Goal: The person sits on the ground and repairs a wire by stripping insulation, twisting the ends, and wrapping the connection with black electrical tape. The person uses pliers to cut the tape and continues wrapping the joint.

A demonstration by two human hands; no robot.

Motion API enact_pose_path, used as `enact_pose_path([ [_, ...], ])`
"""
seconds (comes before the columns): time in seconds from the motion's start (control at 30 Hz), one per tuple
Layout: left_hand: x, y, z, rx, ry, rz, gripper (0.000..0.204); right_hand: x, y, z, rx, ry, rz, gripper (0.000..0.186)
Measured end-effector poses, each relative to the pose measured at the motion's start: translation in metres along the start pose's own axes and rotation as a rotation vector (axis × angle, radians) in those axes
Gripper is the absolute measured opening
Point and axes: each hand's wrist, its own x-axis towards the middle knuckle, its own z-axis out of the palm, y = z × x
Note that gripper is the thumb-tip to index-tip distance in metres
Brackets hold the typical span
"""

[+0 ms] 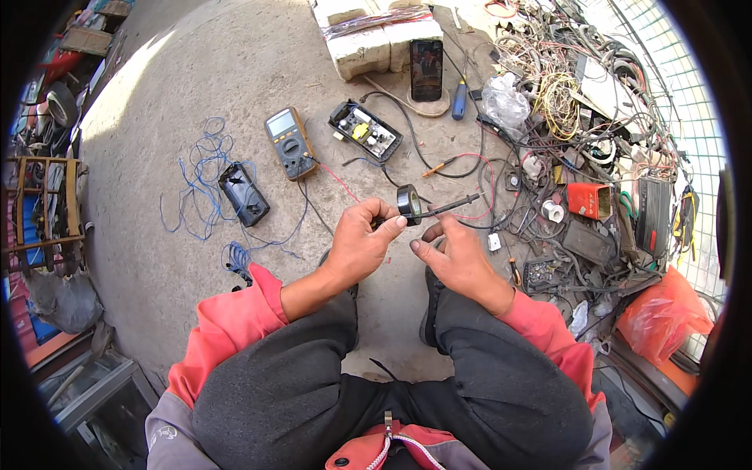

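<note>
My left hand [363, 235] pinches a roll of black electrical tape [408, 200] between thumb and fingers. A black cable piece [454, 205] with a ribbed end runs rightward from beside the roll, its near end at my left fingertips. My right hand [458, 254] is just below this cable, fingers bent and thumb apart from them. One right finger reaches up to the cable; whether it presses on it I cannot tell. Beyond my hands lies a multimeter [290, 144] with red and black leads. An opened black housing with a circuit board [366, 131] sits beside it.
An empty black case half [244, 194] and tangled blue wire [205, 184] lie left. A phone [426, 70] leans against a pale block [376, 47]; a blue-handled screwdriver [459, 100] is nearby. Heaped wires [558, 102], a red box [589, 201] and an orange bag [666, 313] fill the right.
</note>
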Motion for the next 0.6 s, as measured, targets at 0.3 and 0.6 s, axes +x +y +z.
enact_pose_path([
  [0.3, -0.003, -0.001, -0.002, -0.094, -0.12, -0.1, 0.012, 0.017, 0.019, 0.023, 0.676, 0.121, -0.201, 0.05],
  [0.6, 0.0, 0.0, -0.001, -0.101, -0.121, -0.068, 0.013, 0.018, 0.015, 0.022, 0.599, 0.179, -0.306, 0.031],
])
